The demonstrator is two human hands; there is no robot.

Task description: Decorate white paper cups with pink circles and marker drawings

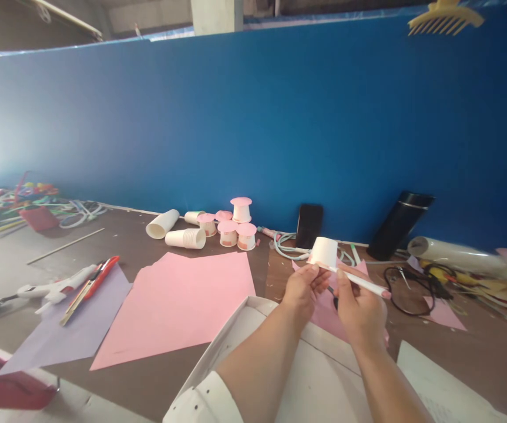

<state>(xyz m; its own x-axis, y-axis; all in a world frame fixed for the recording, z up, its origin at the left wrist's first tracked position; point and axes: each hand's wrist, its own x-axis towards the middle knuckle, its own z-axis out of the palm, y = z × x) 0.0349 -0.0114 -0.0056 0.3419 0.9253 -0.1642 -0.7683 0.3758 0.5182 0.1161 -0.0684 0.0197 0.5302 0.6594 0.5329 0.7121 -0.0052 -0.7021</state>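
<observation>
Paper cup: the white cup (323, 252) is upside down, just above the fingertips of both hands, in front of the blue partition (218, 129).
Left hand: the left hand (301, 292) pinches the cup at its lower rim.
Right hand: the right hand (362, 311) grips a white stick (368, 284) between thumb and fingers; its far end meets the cup's rim, its pink end points right.
Below the hands: pink paper pieces (329, 311) and, under the forearms, a shallow white tray (319, 376); the arms hide part of its inside.
Left of the hands: upside-down cups topped with pink discs (241, 201), one raised above the others; beside them, cups nested in a sideways stack (185, 238) and a wider open roll of cups (163, 224).
Behind the hands: a dark phone (309, 225) leans on the partition.
Right of the hands: a closed black bottle (398, 228), tilted, contents hidden, on the worktop (438, 352).
</observation>
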